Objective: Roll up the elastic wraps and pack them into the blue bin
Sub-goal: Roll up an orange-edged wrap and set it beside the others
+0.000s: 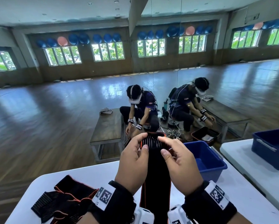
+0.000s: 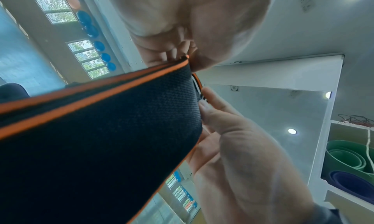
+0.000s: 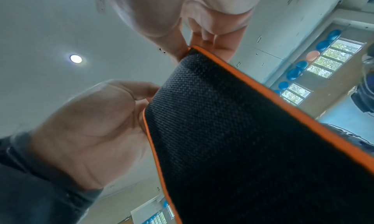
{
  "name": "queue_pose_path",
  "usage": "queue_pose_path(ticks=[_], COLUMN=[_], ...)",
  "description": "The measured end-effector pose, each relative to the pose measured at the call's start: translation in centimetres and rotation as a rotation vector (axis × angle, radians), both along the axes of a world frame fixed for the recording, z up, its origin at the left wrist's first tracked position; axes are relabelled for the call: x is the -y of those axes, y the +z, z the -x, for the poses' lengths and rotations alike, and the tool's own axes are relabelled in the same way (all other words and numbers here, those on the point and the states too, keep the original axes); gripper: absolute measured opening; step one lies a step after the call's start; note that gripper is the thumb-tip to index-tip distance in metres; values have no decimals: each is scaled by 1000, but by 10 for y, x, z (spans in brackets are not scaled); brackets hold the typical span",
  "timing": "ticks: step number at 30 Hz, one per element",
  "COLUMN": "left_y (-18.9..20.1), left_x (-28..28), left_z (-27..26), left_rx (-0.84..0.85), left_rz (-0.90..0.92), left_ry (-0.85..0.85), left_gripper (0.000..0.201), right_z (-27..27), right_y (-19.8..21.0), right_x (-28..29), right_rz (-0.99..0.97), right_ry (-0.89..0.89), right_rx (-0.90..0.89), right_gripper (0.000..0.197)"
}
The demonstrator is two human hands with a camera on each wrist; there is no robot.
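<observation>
**Wrap held up at its top end by both hands**

A heap of loose elastic wraps [image 1: 66, 201] is seen at the left of the white surface [image 1: 242, 196]. Above the surface, a black, orange-edged elastic wrap [image 1: 156, 167] is held up by its ribbed top end, the rest hanging down. That end is pinched by the fingers of the left hand [image 1: 134, 160] and of the right hand [image 1: 180, 162]. Farther right, the blue bin [image 1: 206, 159] is set on the surface.

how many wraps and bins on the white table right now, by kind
elastic wraps: 2, one held up by the left hand and right hand, one lying loose
blue bin: 1
total: 3
</observation>
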State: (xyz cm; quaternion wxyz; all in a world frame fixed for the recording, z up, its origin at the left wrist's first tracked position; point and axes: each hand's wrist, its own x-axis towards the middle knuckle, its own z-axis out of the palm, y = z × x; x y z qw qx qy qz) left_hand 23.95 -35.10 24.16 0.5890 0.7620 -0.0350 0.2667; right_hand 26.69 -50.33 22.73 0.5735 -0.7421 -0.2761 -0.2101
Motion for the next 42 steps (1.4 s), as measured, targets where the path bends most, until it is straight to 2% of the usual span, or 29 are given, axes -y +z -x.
queue_pose_path(ticks=[3,6,8,12,17,22,26,30,34,38,42], left_y=[-2,-14,-23,-30,-29,-32,-37,-43,-64,-111,-162], left_x=[0,4,8,13,13,10,5,0,-9,-23,-39], left_z=[3,9,15,21,15,7,-4,-19,-42,-68,-80], left_rx=[-2,-41,-52,-55,-58,-68,-96,-118,-179,-313,-506], left_rz=[0,50,52,-72,-108,-13,68,136,168,109,-37], left_ry=[-56,-117,-156,-213,-224,-202,-187,-185,-148,-68,-27], left_gripper=[42,55,56,51,54,55,57,58,56,56,54], right_z=[-6,-8,-9,-6,-8,2,21,31,41,47,57], right_y=[-5,-7,-7,-4,-2,-8,-39,-88,-134,-172,-203], right_x=[-2,-5,-8,-14,-15,-10,-4,11,21,31,39], right_rz=[-5,-145,-244,-289,-343,-385,-271,81,330,346,343], right_ry=[-41,-35,-42,-40,-60,-62,-33,-42,92,181,209], right_rx=[-44,-167,-252,-259,-258,-282,-319,-345,-513,-739,-931], right_gripper=[44,42,39,32,20,35,43,41,60,75,73])
